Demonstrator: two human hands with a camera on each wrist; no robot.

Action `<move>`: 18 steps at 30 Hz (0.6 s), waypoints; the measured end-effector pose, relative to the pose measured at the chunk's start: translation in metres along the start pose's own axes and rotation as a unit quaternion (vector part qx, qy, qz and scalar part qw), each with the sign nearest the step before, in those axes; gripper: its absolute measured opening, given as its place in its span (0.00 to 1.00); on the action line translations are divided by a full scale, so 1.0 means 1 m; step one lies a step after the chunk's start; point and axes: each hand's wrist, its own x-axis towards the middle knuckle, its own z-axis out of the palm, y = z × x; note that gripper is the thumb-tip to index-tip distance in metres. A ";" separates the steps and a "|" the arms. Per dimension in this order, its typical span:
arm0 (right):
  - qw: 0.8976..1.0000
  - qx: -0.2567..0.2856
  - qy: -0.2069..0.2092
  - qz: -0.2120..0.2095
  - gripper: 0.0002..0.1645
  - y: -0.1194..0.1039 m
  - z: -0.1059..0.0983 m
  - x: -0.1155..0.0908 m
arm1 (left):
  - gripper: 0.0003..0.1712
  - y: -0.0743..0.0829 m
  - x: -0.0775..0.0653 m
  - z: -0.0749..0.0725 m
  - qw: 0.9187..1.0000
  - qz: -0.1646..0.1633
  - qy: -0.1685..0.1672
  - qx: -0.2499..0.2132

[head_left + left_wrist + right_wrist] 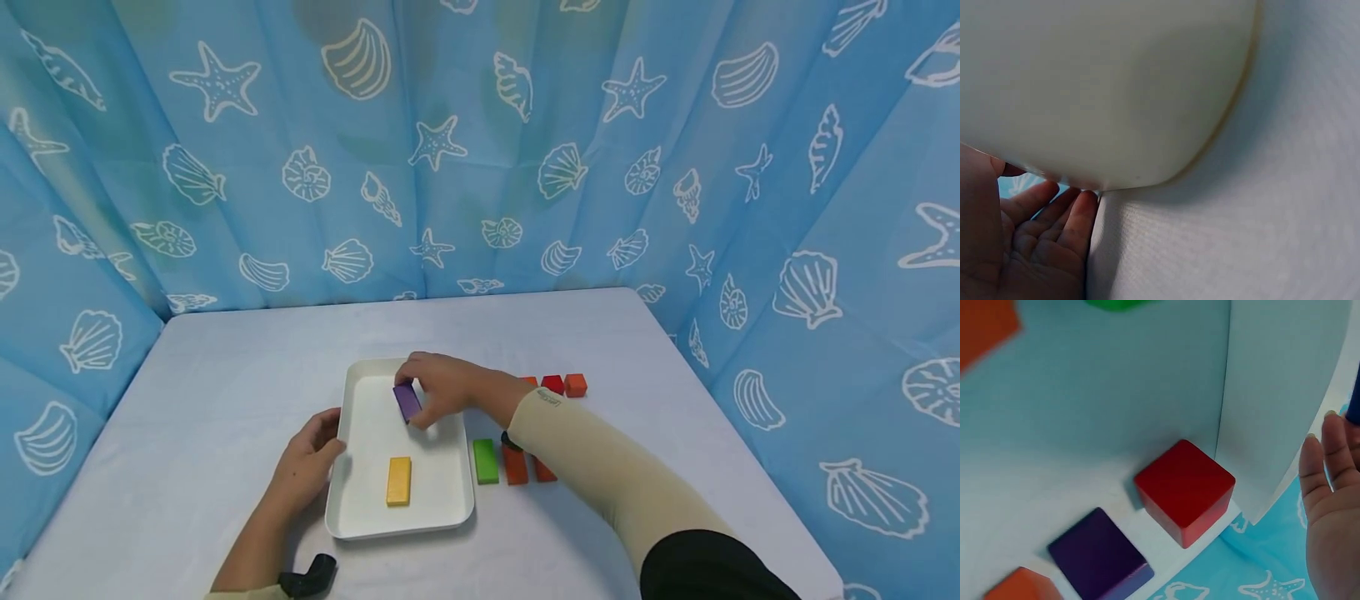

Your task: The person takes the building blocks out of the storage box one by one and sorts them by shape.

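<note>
A white tray [367, 517] lies on the table, with a yellow block [399, 482] flat on its floor. Over the tray's upper half, my right hand [444, 387] pinches a purple block [407, 402] between thumb and fingers, holding it at a tilt. In the right wrist view only a dark sliver of that held block [1354, 403] shows beside the fingers. My left hand [306, 462] touches the tray's left side. Its fingertips rest against the outer wall of the tray [1147, 125] in the left wrist view, the fingers loosely extended.
Right of the tray lie a green block [486, 462] and orange-red blocks [515, 467], partly behind my right arm. Farther back are a red block [552, 384] and an orange block [576, 386]. The right wrist view shows another purple block [1100, 553]. A patterned blue curtain [465, 200] surrounds the table.
</note>
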 end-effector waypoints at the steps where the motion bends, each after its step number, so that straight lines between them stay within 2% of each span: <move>1: 1.000 0.008 0.005 -0.009 0.38 0.000 0.000 -0.004 | 0.36 0.000 0.000 0.000 1.000 0.000 0.000 0.001; 11: 0.995 0.042 0.048 -0.082 0.36 0.001 -0.001 -0.043 | 0.35 0.001 0.000 -0.001 1.000 -0.002 -0.002 0.001; 14: 0.993 0.049 0.062 -0.082 0.36 0.003 -0.002 -0.055 | 0.36 0.001 0.001 -0.001 1.000 -0.003 -0.003 0.000; 18: 0.993 0.064 0.078 -0.060 0.38 0.010 -0.002 -0.072 | 0.35 0.000 0.001 0.000 1.000 -0.002 -0.003 -0.001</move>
